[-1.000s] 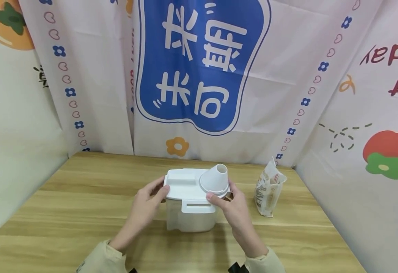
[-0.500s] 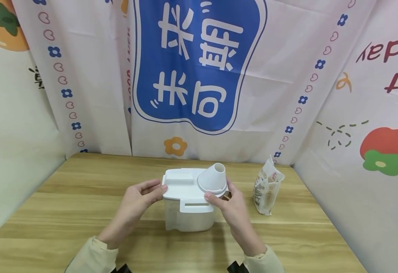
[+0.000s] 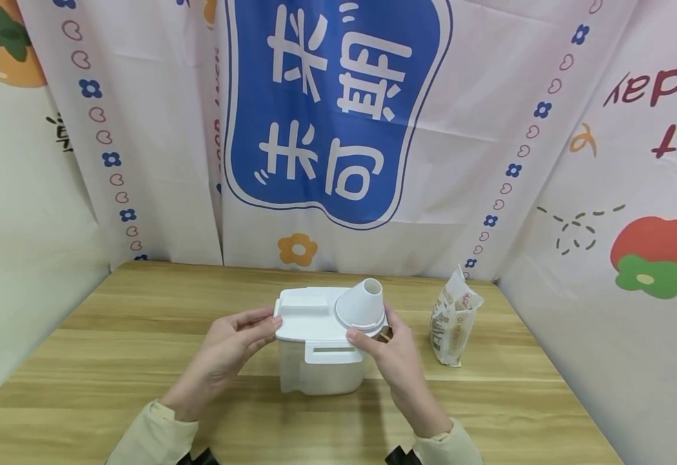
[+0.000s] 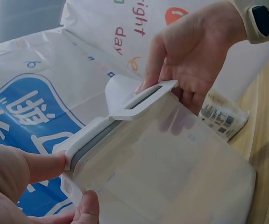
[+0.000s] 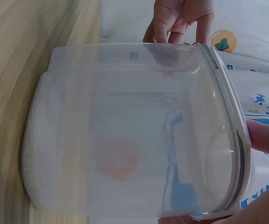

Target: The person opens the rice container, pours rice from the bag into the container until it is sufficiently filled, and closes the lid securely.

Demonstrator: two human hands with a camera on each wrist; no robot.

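A translucent plastic storage container (image 3: 322, 374) stands upright on the table, its bottom whitish in the right wrist view. Its white lid (image 3: 306, 324) carries a cone-shaped spout (image 3: 363, 305) near the right end. On the front a slotted latch (image 4: 144, 101) juts outward. My left hand (image 3: 222, 352) pinches the lid's left end, thumb on the edge and a fingertip by the end latch (image 4: 71, 189) below. My right hand (image 3: 399, 361) grips the other end, thumb on the lid beside the spout and fingers round the side, partly hidden.
A white printed packet (image 3: 455, 320) stands upright to the right of the container. The wooden table (image 3: 141, 349) is enclosed by patterned cloth walls (image 3: 460, 129) at the back and both sides.
My left hand has drawn slightly left, its fingers shifting from behind the lid's corner to its end. My right hand keeps its grip and the container stays put.
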